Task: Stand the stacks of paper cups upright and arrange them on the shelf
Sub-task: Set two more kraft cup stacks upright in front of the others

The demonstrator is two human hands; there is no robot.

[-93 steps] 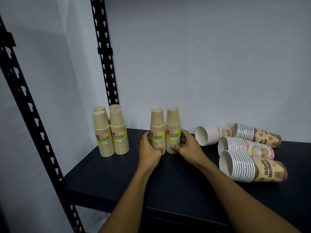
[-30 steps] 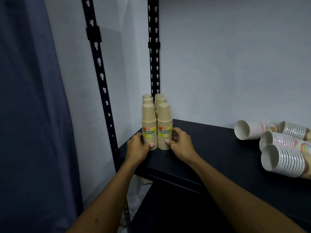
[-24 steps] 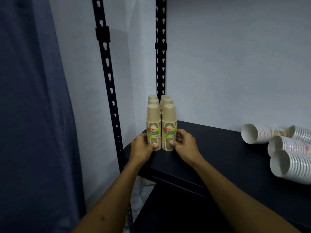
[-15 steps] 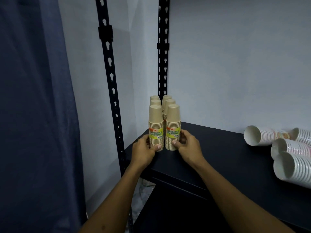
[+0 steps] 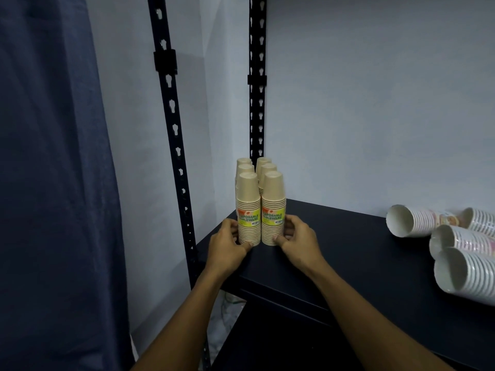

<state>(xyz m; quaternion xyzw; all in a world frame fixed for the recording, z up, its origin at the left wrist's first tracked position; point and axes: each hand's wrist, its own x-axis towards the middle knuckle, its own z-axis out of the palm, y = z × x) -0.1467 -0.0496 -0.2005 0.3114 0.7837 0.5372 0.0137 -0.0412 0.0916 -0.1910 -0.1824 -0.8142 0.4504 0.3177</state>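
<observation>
Several tan paper-cup stacks stand upright, mouths down, in two rows at the left end of the black shelf (image 5: 348, 253). My left hand (image 5: 227, 246) grips the base of the front left stack (image 5: 248, 207). My right hand (image 5: 297, 241) grips the base of the front right stack (image 5: 273, 207). Both stacks carry yellow-green labels and stand side by side in front of the other tan stacks (image 5: 263, 167). Several white patterned cup stacks (image 5: 412, 220) lie on their sides at the shelf's right, mouths toward me.
Two black slotted uprights (image 5: 171, 124) rise at the shelf's left end, the rear one (image 5: 257, 89) right behind the tan stacks. A dark blue curtain (image 5: 53, 170) hangs at far left. A pale wall backs the shelf. The shelf's front edge runs below my hands.
Both hands slid the two front tan stacks leftward across the shelf to join the other tan stacks in the corner. The view turned left, pushing the lying stacks toward the right edge.
</observation>
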